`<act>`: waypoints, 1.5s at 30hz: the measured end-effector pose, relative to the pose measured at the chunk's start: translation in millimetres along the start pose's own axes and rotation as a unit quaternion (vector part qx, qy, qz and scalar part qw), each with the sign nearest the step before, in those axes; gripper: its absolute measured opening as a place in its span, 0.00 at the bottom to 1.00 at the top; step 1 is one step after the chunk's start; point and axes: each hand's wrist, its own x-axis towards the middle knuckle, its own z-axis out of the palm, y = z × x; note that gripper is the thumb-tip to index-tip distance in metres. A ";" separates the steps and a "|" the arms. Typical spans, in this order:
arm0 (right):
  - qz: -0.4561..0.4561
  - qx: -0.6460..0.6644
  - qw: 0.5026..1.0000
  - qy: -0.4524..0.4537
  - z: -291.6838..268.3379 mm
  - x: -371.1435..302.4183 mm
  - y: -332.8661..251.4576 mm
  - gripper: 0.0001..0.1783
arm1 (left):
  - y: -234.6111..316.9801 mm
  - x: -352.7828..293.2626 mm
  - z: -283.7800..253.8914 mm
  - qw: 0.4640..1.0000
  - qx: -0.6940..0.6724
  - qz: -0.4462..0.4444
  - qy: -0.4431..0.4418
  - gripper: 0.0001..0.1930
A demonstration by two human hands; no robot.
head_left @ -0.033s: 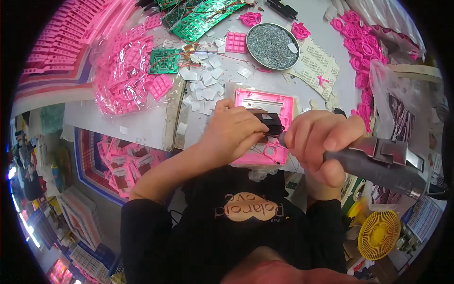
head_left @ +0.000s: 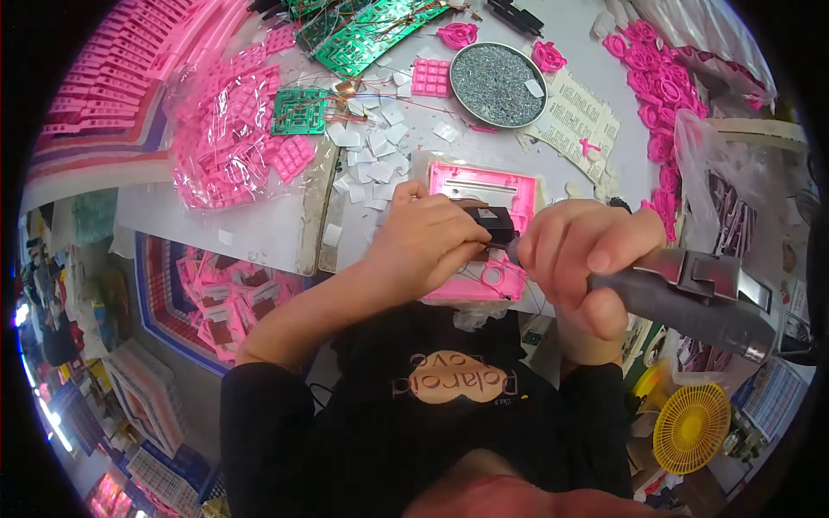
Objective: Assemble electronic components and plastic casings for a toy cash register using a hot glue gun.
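Observation:
My left hand [head_left: 429, 237] is closed on a small black plastic part [head_left: 494, 223] above a pink plastic casing [head_left: 527, 194]. Its fingertips pinch the near side of that part. In my right hand [head_left: 587, 255] is a grey electric screwdriver [head_left: 691, 302], gripped with the fingers wrapped round its body. The screwdriver points left, and its front end is right beside the black part's right end; whether the bit touches a screw I cannot make out. The casing lies on clear plastic wrap, partly covered by both hands.
Beyond the casing stands a round metal dish of small screws [head_left: 484, 86]. Green circuit boards [head_left: 300, 112], white paper squares [head_left: 380, 142] and bagged pink keypads [head_left: 229, 129] lie to the left. Pink ring-shaped parts [head_left: 661, 95] line the right. A yellow basket [head_left: 691, 429] sits lower right.
The electric screwdriver and my right hand have shifted very slightly left. My left hand and the black part look the same.

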 end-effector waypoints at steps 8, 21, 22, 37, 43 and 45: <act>0.030 0.003 1.000 -0.009 0.3 -0.5 6.7 0.15 | -3.7 -5.8 -0.6 0.997 0.067 -0.016 0.031 0.13; 0.009 -0.077 0.995 -0.058 -13.1 2.7 34.9 0.15 | -14.5 -32.2 6.4 0.977 0.195 0.001 0.088 0.22; 0.008 -0.083 0.994 -0.064 -13.8 3.1 34.1 0.15 | -14.7 -32.1 6.3 0.977 0.193 0.001 0.091 0.22; -0.050 -0.149 0.985 -0.065 -8.7 0.8 42.0 0.15 | -16.0 -34.2 7.2 0.984 0.162 0.000 0.071 0.21; 0.008 -0.124 0.992 -0.006 0.5 0.0 27.0 0.14 | -5.4 -26.8 -4.0 0.985 0.156 -0.048 0.061 0.22; 0.019 -0.104 0.994 -0.006 3.3 2.2 24.8 0.14 | -0.6 -17.7 -8.8 0.985 0.146 -0.052 0.080 0.18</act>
